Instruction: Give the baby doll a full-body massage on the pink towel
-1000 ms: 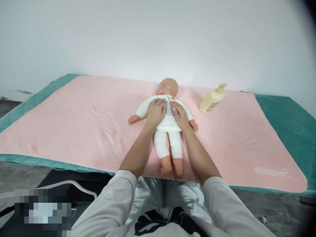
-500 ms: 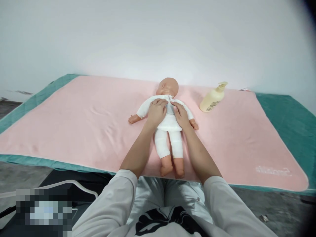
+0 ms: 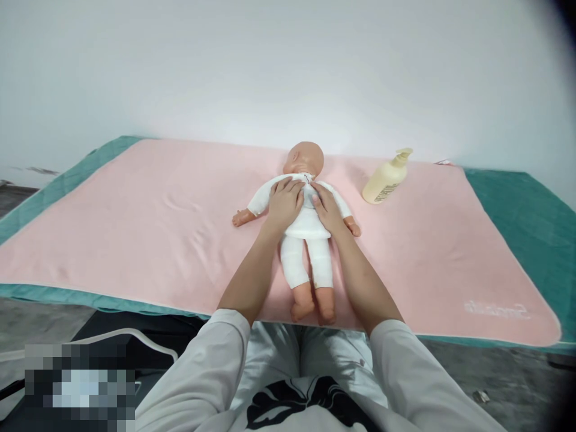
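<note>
A baby doll [image 3: 302, 227] in a white cloth body lies with its bare head toward the wall and its feet toward me. The back of its head and a stitched seam below the neck face up, and a greyish patch shows on the upper body. My left hand [image 3: 287, 203] rests flat on the left side of the doll's upper back, fingers stretched out. On the right side, my right hand [image 3: 326, 207] lies the same way, its fingers extended and touching the cloth. Neither hand grips anything.
A pale yellow pump bottle [image 3: 385, 181] stands right of the doll. Beneath them a pink mat [image 3: 427, 258] covers a green quilted cloth [image 3: 513, 216]. A white wall [image 3: 288, 72] rises behind. A dark object with a pale cable [image 3: 130, 331] sits at lower left.
Both hands stay on the doll's upper back, with the right fingers shifted and spread slightly. The whole view has moved very slightly; the doll and bottle lie as before.
</note>
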{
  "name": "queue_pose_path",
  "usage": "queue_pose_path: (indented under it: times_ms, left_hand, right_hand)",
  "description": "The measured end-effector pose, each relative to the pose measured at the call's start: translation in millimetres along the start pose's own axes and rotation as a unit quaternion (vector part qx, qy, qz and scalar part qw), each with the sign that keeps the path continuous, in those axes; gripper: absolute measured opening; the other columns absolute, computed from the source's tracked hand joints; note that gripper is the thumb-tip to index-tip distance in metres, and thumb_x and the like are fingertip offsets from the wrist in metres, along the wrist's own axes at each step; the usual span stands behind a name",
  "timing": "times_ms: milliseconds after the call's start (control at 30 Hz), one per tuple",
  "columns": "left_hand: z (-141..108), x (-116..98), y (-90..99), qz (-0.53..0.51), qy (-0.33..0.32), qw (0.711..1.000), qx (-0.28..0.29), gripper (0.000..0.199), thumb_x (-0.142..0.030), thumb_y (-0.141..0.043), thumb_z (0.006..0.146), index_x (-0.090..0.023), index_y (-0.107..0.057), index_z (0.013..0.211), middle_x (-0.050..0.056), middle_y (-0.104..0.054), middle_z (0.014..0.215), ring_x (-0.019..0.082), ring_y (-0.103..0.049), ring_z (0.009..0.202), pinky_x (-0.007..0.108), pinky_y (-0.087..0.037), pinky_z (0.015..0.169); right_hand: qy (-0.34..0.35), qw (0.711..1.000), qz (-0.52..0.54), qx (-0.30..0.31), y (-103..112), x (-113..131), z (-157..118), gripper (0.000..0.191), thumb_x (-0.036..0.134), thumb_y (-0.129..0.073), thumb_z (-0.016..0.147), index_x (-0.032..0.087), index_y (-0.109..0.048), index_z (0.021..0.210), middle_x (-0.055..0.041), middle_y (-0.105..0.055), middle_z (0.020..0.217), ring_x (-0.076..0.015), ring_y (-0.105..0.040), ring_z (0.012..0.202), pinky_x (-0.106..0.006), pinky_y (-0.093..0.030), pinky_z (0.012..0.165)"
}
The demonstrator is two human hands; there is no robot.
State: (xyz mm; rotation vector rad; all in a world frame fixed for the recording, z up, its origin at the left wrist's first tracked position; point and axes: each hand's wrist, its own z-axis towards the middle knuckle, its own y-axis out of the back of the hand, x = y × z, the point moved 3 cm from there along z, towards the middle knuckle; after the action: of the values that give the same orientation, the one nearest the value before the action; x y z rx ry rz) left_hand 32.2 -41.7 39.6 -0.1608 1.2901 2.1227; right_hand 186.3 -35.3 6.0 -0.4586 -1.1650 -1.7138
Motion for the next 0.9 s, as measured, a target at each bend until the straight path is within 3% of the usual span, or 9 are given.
queue_pose_path:
  times_ms: [200, 333, 433, 533, 633, 733, 900]
  left_hand:
    - [0, 2, -0.5, -0.012, 0.003, 1.000, -0.003, 0.035, -0.027, -0.041, 0.096, -0.022, -0.066, 0.120, 0.006, -0.067, 0.129, 0.029, -0.048, 0.132, 0.050, -0.030, 0.113]
    - [-1, 7, 0.8, -0.035, 0.002, 0.999, -0.018, 0.037, -0.029, -0.037, 0.098, -0.022, -0.065, 0.121, 0.005, -0.066, 0.131, 0.026, -0.049, 0.133, 0.047, -0.031, 0.115]
    - [-6, 8, 7.3, -0.071, -0.013, 0.996, -0.058, 0.039, -0.030, -0.033, 0.100, -0.020, -0.066, 0.118, 0.006, -0.067, 0.128, 0.022, -0.053, 0.129, 0.041, -0.035, 0.113]
    - [-15, 3, 18.2, -0.109, -0.001, 0.990, -0.093, 0.040, -0.035, -0.031, 0.101, -0.019, -0.067, 0.108, 0.008, -0.072, 0.115, 0.021, -0.062, 0.113, 0.037, -0.046, 0.101]
    - [-23, -4, 26.2, -0.155, 0.005, 0.986, -0.057, 0.040, -0.040, -0.034, 0.099, -0.020, -0.068, 0.088, 0.005, -0.073, 0.085, 0.017, -0.066, 0.077, 0.032, -0.051, 0.074]
    - [-29, -12, 29.3, -0.182, -0.045, 0.982, 0.003, 0.036, -0.037, -0.041, 0.095, -0.021, -0.063, 0.072, 0.000, -0.066, 0.064, 0.013, -0.057, 0.056, 0.028, -0.044, 0.060]
    - [-37, -16, 27.9, -0.149, -0.138, 0.979, -0.007, 0.033, -0.031, -0.046, 0.091, -0.020, -0.052, 0.060, 0.000, -0.058, 0.056, 0.012, -0.051, 0.052, 0.028, -0.036, 0.054]
  right_hand:
    - [0.008, 1.000, 0.002, -0.009, -3, -5, 1, 0.071, 0.069, -0.031, 0.094, 0.017, -0.052, 0.138, -0.0150, -0.053, 0.145, -0.0275, -0.046, 0.138, -0.049, -0.032, 0.121]
    - [0.006, 0.999, 0.037, -0.026, -1, -5, -1, 0.066, 0.068, -0.034, 0.094, 0.022, -0.052, 0.138, -0.0113, -0.054, 0.145, -0.0258, -0.046, 0.137, -0.049, -0.032, 0.121]
    - [0.013, 0.997, 0.060, -0.050, 4, 0, -6, 0.060, 0.066, -0.036, 0.094, 0.027, -0.054, 0.136, -0.0076, -0.054, 0.145, -0.0246, -0.046, 0.138, -0.047, -0.033, 0.121]
    - [0.026, 0.993, 0.058, -0.095, 14, 11, -16, 0.052, 0.063, -0.039, 0.095, 0.029, -0.065, 0.125, -0.0075, -0.059, 0.135, -0.0248, -0.050, 0.133, -0.045, -0.037, 0.118]
    - [0.027, 0.990, 0.061, -0.125, 25, 24, -33, 0.047, 0.057, -0.042, 0.097, 0.026, -0.076, 0.102, -0.0083, -0.066, 0.107, -0.0241, -0.060, 0.111, -0.045, -0.048, 0.103]
    - [0.028, 0.992, 0.105, -0.069, 30, 33, -51, 0.041, 0.052, -0.048, 0.096, 0.026, -0.079, 0.090, -0.0042, -0.062, 0.086, -0.0190, -0.062, 0.085, -0.039, -0.055, 0.083]
    - [0.049, 0.992, 0.113, -0.010, 24, 37, -74, 0.032, 0.045, -0.053, 0.095, 0.029, -0.080, 0.088, -0.0034, -0.060, 0.087, -0.0178, -0.060, 0.087, -0.037, -0.052, 0.080]
